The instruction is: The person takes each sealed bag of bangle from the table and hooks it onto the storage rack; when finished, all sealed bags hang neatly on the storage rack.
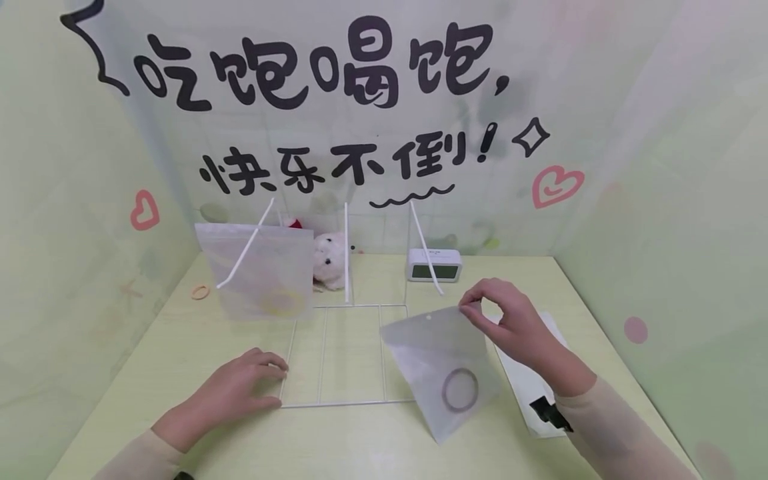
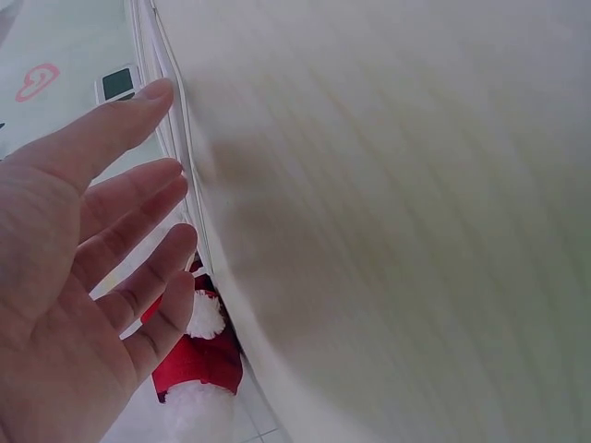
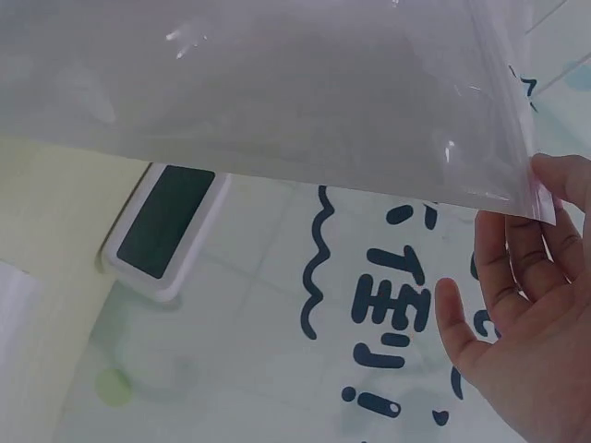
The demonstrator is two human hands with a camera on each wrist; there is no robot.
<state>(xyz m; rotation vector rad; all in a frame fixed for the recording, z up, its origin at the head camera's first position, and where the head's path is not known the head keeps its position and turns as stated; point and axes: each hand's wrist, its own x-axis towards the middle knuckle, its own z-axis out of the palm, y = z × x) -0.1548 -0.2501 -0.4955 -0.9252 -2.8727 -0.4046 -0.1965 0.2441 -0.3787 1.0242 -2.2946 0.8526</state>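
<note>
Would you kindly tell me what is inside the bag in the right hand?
A ring shows inside the bag; the right hand covers one top corner, hiding anything there.

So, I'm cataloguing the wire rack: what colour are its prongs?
The prongs are white, clearest in the head view.

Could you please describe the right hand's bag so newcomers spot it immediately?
On the table is a white wire rack. At its right, the right hand pinches the frosted bag by a corner. Unlike the hanging bag, it shows a purplish ring.
</note>
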